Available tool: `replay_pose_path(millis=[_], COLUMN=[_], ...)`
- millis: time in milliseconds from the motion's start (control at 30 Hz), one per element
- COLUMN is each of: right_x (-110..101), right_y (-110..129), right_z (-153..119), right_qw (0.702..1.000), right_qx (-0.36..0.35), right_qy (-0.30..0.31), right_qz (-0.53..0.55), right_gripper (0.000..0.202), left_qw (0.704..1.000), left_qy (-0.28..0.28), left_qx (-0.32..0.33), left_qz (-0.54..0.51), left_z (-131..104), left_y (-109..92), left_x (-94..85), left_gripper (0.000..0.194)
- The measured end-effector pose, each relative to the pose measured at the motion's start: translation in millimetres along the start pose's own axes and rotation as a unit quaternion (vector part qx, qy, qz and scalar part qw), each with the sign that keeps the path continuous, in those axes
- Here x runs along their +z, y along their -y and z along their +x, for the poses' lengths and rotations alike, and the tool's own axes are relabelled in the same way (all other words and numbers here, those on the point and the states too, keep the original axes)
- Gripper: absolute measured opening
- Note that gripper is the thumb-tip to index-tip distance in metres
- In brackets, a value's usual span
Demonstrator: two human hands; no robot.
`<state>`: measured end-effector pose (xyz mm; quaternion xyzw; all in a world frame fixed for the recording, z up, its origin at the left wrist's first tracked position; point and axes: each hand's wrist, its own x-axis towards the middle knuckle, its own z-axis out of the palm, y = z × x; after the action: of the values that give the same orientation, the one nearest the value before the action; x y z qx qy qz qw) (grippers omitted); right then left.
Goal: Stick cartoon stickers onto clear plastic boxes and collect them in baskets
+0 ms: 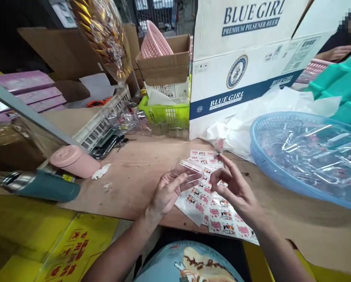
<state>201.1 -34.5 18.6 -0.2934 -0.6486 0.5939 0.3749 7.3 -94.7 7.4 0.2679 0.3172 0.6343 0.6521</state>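
Holding the clear case [191,174], the left hand [168,190] grips it at its left end, thumb laid along the near side and fingers behind, seen through the plastic. The case is raised above the table [128,184] and serves as landmark for the remaining parts. Its long axis appears to run crosswise to the person, slanting so that the right end sits slightly nearer the body than the left.

The right hand [237,188] is poised just to the right of the case, apart from it, palm turned toward it. Its fingers are loosely parted: thumb and one finger curl toward the case's right end without visibly closing on anything, while another finger points up and away. At that fingertip is a small printed sticker [219,145], blurred, which seems to cling rather than be pinched.

The chief relation: the sticker lies beyond the case and to its right, well clear of the plastic, with the right hand the nearer to it.

Sticker sheets [190,203] lie flat beneath the case and to its right, overlapping. Farther right of the case stands the blue tub [257,156]; beyond it, the beer box [213,80]; to its left, the pink cup [75,160].
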Motion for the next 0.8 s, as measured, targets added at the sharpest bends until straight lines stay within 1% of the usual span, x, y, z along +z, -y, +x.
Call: replay_pose_path(millis=[33,67,100,133,267,400,567,700,800], right_x=[-2,-3,-3,-2,2,1,-4,-5,-5], right_y=[4,7,8,8,2,-1,1,1,0], right_z=[-9,-17,-23,-28,-35,-34,-30,-29,-29], right_qw=[0.996,0.985,0.972,0.96,0.933,0.92,0.913,0.911,0.911], right_qx=[0.033,0.065,0.093,0.114,0.156,0.181,0.209,0.209,0.208], right_qy=[0.051,0.098,0.131,0.15,0.16,0.168,0.19,0.194,0.198], right_qz=[0.066,0.126,0.173,0.207,0.282,0.305,0.294,0.299,0.296], right_gripper=[0.072,0.066,0.063,0.061,0.054,0.055,0.055,0.056,0.055], left_qw=[1.0,1.0,1.0,0.999,0.999,0.997,0.995,0.994,0.994], left_qy=[0.007,0.012,0.013,0.008,-0.024,-0.016,-0.015,-0.021,-0.013], left_qx=[-0.009,-0.017,-0.022,-0.024,-0.038,-0.056,-0.07,-0.073,-0.069], left_qz=[0.006,0.013,0.017,0.019,0.025,0.049,0.07,0.08,0.089], left_z=[0,0,0,0,-1,0,-1,0,1], left_y=[0,0,1,2,8,9,9,13,15], left_x=[1.1,2.4,3.9,5.4,9.4,7.9,3.3,-1.6,-4.5], left_gripper=[0.022,0.024,0.025,0.025,0.026,0.019,0.022,0.02,0.017])
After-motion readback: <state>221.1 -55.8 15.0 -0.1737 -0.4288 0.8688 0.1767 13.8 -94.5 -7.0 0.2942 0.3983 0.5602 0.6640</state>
